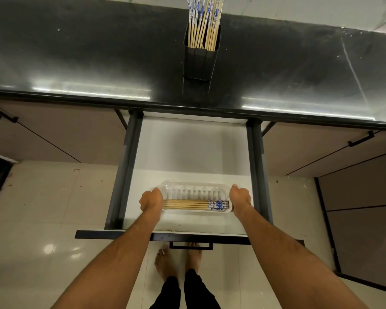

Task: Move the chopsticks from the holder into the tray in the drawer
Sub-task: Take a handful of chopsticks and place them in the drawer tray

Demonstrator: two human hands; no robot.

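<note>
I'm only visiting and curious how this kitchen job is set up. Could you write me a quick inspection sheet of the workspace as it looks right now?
Surface: dark countertop, glossy, with light specks; open drawer below it with a white floor.
Job's things: black holder upright on the countertop, many chopsticks standing in it; clear tray near the drawer's front, a few chopsticks in the tray lying flat, patterned ends to the right.
Clutter: nothing seen.
Grippers: left hand grips the tray's left end, right hand grips its right end.
Cables: nothing seen.
Surroundings: cabinet doors with black handles, pale tiled floor, the person's bare feet.
</note>
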